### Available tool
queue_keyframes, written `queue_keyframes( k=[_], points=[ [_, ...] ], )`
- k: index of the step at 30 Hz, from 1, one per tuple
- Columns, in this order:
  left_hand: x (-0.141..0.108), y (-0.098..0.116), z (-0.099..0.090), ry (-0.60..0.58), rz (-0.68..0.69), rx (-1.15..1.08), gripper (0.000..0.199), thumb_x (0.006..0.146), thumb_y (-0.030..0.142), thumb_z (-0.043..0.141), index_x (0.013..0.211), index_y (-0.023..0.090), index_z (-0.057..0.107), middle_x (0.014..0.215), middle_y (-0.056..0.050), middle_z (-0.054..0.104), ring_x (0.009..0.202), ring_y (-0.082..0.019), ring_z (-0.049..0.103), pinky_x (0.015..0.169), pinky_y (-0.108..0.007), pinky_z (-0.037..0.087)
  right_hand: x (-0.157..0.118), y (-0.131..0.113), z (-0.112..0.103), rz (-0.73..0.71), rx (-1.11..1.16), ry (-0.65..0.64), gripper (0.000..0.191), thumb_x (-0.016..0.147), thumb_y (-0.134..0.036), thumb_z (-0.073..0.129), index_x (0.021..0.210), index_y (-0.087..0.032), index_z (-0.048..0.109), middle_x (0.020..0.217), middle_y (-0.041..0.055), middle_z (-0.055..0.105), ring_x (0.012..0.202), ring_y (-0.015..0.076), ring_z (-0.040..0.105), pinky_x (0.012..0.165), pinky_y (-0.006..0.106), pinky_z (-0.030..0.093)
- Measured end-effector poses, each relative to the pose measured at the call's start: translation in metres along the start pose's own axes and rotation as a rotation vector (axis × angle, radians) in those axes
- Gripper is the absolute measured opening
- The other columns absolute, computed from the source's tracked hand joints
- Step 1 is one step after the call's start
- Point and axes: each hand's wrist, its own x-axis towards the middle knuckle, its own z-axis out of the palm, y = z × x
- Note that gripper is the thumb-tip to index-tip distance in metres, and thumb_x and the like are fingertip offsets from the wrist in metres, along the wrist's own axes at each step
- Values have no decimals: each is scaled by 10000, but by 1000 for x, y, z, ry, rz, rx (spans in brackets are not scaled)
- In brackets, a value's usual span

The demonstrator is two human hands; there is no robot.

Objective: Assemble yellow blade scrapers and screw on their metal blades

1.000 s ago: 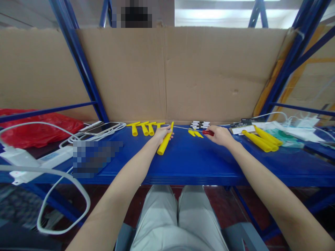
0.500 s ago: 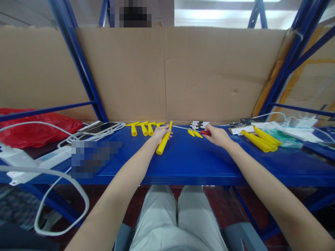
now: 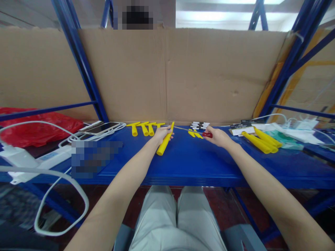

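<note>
My left hand (image 3: 163,134) is closed round a yellow T-shaped piece (image 3: 162,145), its wide round end pointing toward me. My right hand (image 3: 216,136) grips the red handle of a screwdriver (image 3: 207,135). The long thin shaft runs left to the upper part of the held piece; the contact at its tip is too small to make out. Several yellow T-shaped pieces (image 3: 144,129) stand in a row left of my left hand. Small yellow parts (image 3: 195,133) lie under the shaft, in front of striped black-and-white items (image 3: 200,125).
Yellow tubes (image 3: 258,142) lie beside a small box (image 3: 242,129) at the right. A phone (image 3: 101,128), white cables, a power strip (image 3: 52,157) and a red bag (image 3: 39,127) occupy the left. Cardboard (image 3: 209,76) stands behind the blue table (image 3: 183,164).
The red handle has turned slightly in my right hand. Otherwise both hands hold the same things in nearly the same places, and the view has shifted a little.
</note>
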Motion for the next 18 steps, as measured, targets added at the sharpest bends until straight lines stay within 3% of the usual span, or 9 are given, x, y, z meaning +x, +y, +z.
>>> queue_keyframes(
  k=[3,8,14,18],
  points=[
    [-2,1,1,-9,13,-5,508,859,81,527,1354,170,456,675,-39,646,422,-84,539,412,-178,409,-1,0,-2,4,-49,4,134,819,-316,515,863,-218,596,829,65,700,740,211,636,585,262,366],
    [-8,5,2,-17,20,-14,513,865,46,491,1364,153,440,646,-26,626,425,-84,535,414,-178,402,-1,-5,-6,12,-7,-66,293,909,-347,375,828,-208,620,895,84,706,801,208,646,629,268,387],
    [-8,3,3,8,9,10,495,859,62,521,1340,169,469,629,-17,615,420,-81,531,401,-170,398,0,-8,-4,62,-11,-65,214,798,-374,574,937,-212,557,795,56,696,704,212,638,571,260,366],
    [-7,4,4,7,12,12,501,865,59,511,1352,156,449,619,-15,614,418,-80,533,391,-165,400,-1,-9,-7,71,-90,-72,160,835,-352,521,895,-215,578,844,69,702,741,223,643,568,267,348]
  ],
)
